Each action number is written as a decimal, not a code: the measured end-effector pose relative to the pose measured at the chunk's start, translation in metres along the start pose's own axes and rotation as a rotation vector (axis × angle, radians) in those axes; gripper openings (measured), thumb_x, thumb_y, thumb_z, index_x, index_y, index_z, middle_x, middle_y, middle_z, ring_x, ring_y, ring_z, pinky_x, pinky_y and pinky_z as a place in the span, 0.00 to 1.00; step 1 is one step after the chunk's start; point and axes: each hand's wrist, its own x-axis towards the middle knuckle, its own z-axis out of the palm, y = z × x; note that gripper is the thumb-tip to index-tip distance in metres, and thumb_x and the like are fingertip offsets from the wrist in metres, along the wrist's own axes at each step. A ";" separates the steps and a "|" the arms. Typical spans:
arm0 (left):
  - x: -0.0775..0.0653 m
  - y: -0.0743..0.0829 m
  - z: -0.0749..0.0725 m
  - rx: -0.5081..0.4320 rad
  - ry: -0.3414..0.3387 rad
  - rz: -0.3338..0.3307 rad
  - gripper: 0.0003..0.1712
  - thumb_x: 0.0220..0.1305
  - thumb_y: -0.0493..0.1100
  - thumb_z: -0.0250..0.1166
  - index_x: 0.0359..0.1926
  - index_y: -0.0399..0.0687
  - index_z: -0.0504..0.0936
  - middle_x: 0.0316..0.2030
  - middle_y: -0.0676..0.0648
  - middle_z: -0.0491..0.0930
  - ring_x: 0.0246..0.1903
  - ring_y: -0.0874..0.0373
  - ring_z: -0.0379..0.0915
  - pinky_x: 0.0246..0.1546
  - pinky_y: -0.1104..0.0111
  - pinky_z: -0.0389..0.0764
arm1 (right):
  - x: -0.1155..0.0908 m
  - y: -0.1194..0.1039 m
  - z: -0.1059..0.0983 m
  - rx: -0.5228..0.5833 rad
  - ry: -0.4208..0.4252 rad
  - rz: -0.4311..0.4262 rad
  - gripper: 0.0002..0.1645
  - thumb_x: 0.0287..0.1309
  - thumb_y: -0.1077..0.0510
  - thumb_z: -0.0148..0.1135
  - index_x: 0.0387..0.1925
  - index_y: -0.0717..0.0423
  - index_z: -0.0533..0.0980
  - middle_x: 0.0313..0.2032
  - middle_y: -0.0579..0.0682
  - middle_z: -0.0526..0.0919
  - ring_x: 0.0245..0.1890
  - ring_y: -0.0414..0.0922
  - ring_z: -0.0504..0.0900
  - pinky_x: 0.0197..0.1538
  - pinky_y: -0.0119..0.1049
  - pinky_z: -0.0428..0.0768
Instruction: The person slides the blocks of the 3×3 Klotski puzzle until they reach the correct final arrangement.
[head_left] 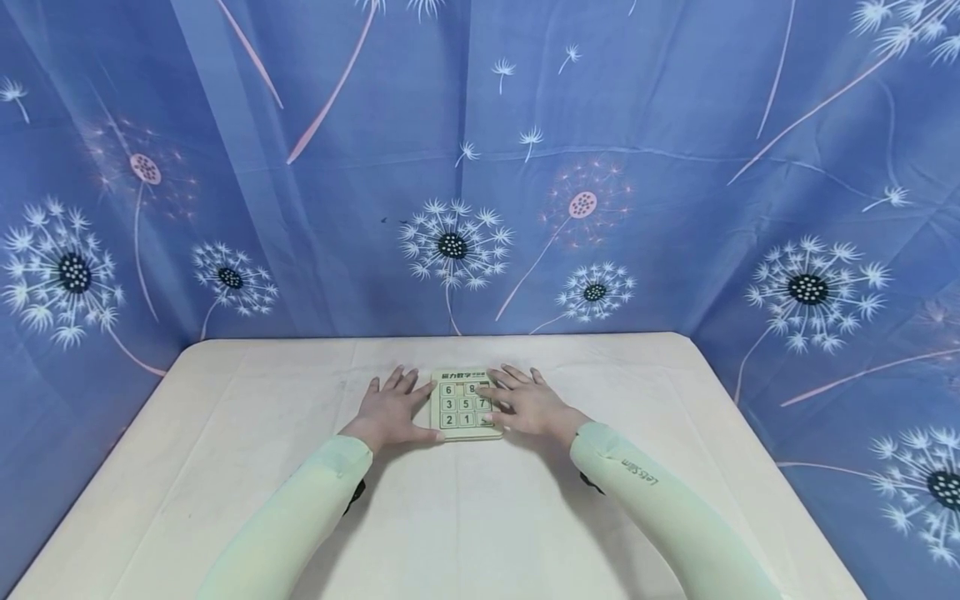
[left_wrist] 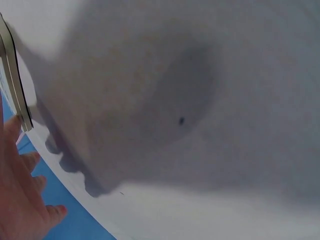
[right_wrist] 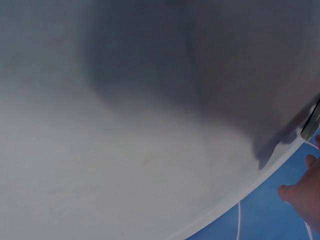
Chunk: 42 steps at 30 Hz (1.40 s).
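Observation:
A flat cream-green number sliding puzzle (head_left: 466, 432) lies on the table, with numbered square tiles and printed characters along its top. The 8 tile (head_left: 472, 388) sits off its column in the top row, with gaps on both sides. My left hand (head_left: 392, 410) is spread at the puzzle's left side, thumb at the lower left corner and index fingertip at the left edge. My right hand (head_left: 529, 403) reaches over the right side with fingers extended, a fingertip at the 8 tile. Its thumb overlaps the lower right tile, hiding part of its number. In the left wrist view the puzzle's edge (left_wrist: 17, 82) shows beside the fingers.
The puzzle rests on a pale cloth-covered table (head_left: 465, 517), near the middle. A blue curtain (head_left: 360, 208) with dandelion prints hangs behind the table and along both sides. Both forearms wear light green sleeves (head_left: 300, 517).

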 end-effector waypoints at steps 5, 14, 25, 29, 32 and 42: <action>0.001 0.000 0.000 0.004 0.000 -0.001 0.58 0.54 0.81 0.63 0.80 0.62 0.59 0.81 0.41 0.52 0.82 0.39 0.41 0.79 0.34 0.49 | 0.000 -0.001 -0.001 0.014 0.008 -0.013 0.36 0.72 0.28 0.45 0.77 0.30 0.62 0.82 0.48 0.53 0.83 0.57 0.48 0.80 0.70 0.46; 0.001 0.001 -0.001 0.008 -0.011 0.002 0.58 0.55 0.80 0.63 0.80 0.61 0.59 0.81 0.41 0.53 0.82 0.39 0.42 0.79 0.35 0.49 | 0.003 0.000 0.000 -0.003 0.005 -0.021 0.37 0.72 0.27 0.43 0.77 0.30 0.61 0.82 0.48 0.52 0.83 0.57 0.48 0.80 0.71 0.46; 0.001 0.002 -0.002 0.010 -0.028 -0.010 0.57 0.55 0.80 0.62 0.80 0.63 0.58 0.82 0.41 0.52 0.83 0.40 0.40 0.79 0.36 0.48 | 0.005 -0.004 -0.002 0.013 -0.003 -0.026 0.36 0.72 0.28 0.45 0.76 0.30 0.63 0.82 0.49 0.53 0.84 0.56 0.48 0.80 0.70 0.45; 0.001 0.001 0.000 0.008 -0.032 -0.011 0.57 0.56 0.80 0.62 0.80 0.62 0.58 0.82 0.41 0.51 0.83 0.40 0.40 0.79 0.36 0.48 | 0.005 -0.005 -0.002 0.008 -0.005 -0.033 0.36 0.73 0.28 0.45 0.77 0.31 0.63 0.82 0.49 0.53 0.84 0.56 0.48 0.80 0.70 0.46; 0.001 0.001 0.000 0.008 -0.031 -0.012 0.57 0.56 0.80 0.62 0.80 0.62 0.57 0.82 0.41 0.51 0.83 0.40 0.40 0.79 0.36 0.48 | 0.006 -0.005 -0.002 0.004 -0.001 -0.035 0.36 0.73 0.28 0.45 0.77 0.31 0.63 0.82 0.49 0.53 0.83 0.56 0.48 0.80 0.70 0.47; -0.001 0.002 -0.003 0.005 -0.038 -0.016 0.58 0.55 0.81 0.62 0.80 0.63 0.57 0.82 0.41 0.51 0.83 0.39 0.40 0.79 0.35 0.48 | 0.009 -0.007 0.000 -0.001 0.003 -0.037 0.36 0.72 0.28 0.46 0.76 0.31 0.63 0.82 0.48 0.54 0.84 0.54 0.48 0.80 0.69 0.47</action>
